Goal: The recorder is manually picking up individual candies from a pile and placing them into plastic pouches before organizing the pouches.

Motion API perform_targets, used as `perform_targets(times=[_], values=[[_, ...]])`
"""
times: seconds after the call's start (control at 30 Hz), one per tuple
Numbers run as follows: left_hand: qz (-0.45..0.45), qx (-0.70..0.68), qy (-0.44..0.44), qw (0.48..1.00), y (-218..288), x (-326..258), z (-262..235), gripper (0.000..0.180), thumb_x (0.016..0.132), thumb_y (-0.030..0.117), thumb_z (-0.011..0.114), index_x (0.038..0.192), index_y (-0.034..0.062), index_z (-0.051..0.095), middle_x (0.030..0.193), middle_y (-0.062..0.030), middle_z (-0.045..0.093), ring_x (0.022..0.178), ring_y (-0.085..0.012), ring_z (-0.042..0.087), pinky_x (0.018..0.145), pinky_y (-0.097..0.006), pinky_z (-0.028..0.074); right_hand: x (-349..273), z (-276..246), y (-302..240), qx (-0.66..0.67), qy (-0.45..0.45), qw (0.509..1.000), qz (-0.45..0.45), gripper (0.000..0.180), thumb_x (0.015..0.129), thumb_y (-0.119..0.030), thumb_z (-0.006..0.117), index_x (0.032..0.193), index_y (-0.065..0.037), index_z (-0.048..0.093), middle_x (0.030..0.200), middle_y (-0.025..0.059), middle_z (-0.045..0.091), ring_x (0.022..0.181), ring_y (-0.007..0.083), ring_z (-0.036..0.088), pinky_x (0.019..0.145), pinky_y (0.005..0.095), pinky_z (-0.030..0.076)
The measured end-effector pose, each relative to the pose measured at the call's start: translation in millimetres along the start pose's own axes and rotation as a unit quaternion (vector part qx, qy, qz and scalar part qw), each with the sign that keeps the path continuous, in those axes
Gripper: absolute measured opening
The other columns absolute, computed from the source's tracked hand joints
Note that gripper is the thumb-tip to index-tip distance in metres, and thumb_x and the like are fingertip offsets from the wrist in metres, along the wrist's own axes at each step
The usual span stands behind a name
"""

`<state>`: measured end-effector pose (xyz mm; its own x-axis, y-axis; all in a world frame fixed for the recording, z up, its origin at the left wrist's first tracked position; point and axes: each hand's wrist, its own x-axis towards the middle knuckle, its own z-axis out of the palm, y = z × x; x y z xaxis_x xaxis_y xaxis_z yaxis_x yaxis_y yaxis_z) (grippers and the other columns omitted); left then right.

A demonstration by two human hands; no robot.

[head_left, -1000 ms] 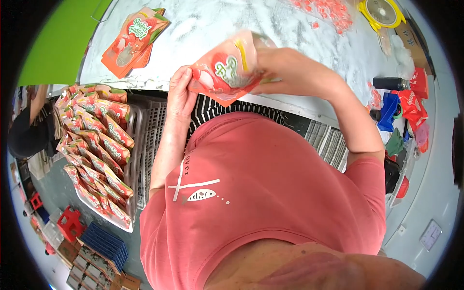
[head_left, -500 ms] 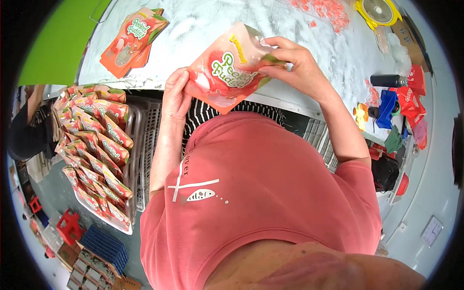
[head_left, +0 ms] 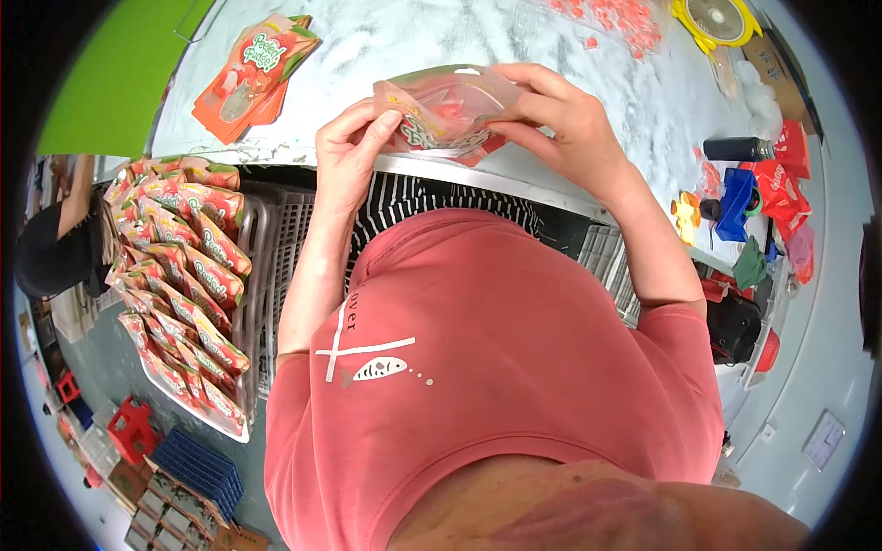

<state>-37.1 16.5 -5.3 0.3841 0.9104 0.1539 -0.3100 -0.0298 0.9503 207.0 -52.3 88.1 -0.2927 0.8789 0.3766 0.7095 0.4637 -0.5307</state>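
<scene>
A red and pink candy pouch [head_left: 443,108] is held between my two hands over the near edge of the table. Its top faces up with the mouth spread apart, and I can see a little way into it. My left hand [head_left: 356,142] pinches the pouch's left side, thumb on the front. At the other side my right hand [head_left: 556,115] grips the pouch between thumb and fingers. To the left on the table lies a stack of flat pouches [head_left: 253,78] of the same print.
A tray of filled pouches [head_left: 184,285] stands at my left, beside stacked plastic crates [head_left: 285,243]. Pink wrapped candies [head_left: 625,23] lie on the far right of the table, near a yellow dial scale [head_left: 717,20]. A black bottle [head_left: 738,150] and a blue tape dispenser [head_left: 735,204] sit at the right.
The pouch has gone from showing its flat front to being tipped upright with its mouth spread. My left hand has risen slightly and shifted right.
</scene>
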Motion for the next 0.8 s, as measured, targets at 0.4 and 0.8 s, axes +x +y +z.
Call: perform_targets(times=[0.4, 0.8], values=[[-0.053, -0.024, -0.073, 0.996, 17, -9, 14, 0.02, 0.09, 0.009, 0.068, 0.108, 0.0, 0.069, 0.102, -0.0092, 0.069, 0.091, -0.0135, 0.067, 0.068, -0.027, 0.061, 0, 2, 4, 0.026, -0.006, 0.999, -0.025, 0.015, 0.082, 0.0, 0.071, 0.097, -0.001, 0.067, 0.089, 0.0069, 0.065, 0.074, 0.0159, 0.063, 0.063, 0.027, 0.051], [-0.027, 0.008, 0.02, 0.999, 12, -12, 21, 0.019, 0.094, 0.01, 0.063, 0.108, -0.0026, 0.068, 0.094, -0.0101, 0.072, 0.083, -0.0135, 0.068, 0.074, -0.027, 0.055, 0, 6, 7, 0.207, -0.011, 0.972, 0.108, 0.027, 0.085, -0.005, 0.071, 0.111, -0.003, 0.064, 0.086, 0.0008, 0.064, 0.076, 0.0069, 0.06, 0.066, 0.0234, 0.049]])
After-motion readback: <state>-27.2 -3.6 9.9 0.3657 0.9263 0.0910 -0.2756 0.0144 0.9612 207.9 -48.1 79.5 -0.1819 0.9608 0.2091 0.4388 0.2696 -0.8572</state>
